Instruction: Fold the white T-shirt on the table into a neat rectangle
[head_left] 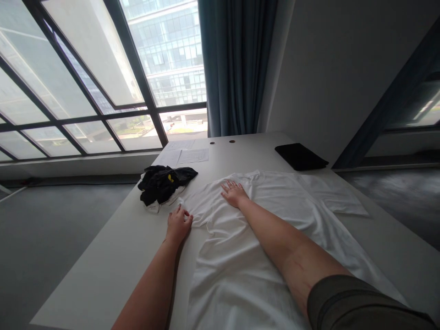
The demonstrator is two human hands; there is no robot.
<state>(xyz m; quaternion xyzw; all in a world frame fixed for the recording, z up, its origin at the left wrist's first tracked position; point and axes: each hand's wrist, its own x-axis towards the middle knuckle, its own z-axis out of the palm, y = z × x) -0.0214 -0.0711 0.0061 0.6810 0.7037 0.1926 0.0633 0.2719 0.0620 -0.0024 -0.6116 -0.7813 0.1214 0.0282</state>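
A white T-shirt (pixel 275 215) lies spread on a white table (pixel 113 256), its collar toward the far end. My left hand (pixel 178 223) pinches the shirt's left sleeve at its edge, fingers closed on the cloth. Further in, my right hand (pixel 233 192) rests flat on the shirt near the collar, fingers stretched out and spread. The right sleeve lies flat toward the right table edge.
A crumpled black garment (pixel 165 182) with a yellow mark sits just beyond my left hand. Sheets of paper (pixel 187 156) lie at the far end, and a flat black item (pixel 300 156) at the far right. Big windows and a blue curtain (pixel 233 64) stand behind the table.
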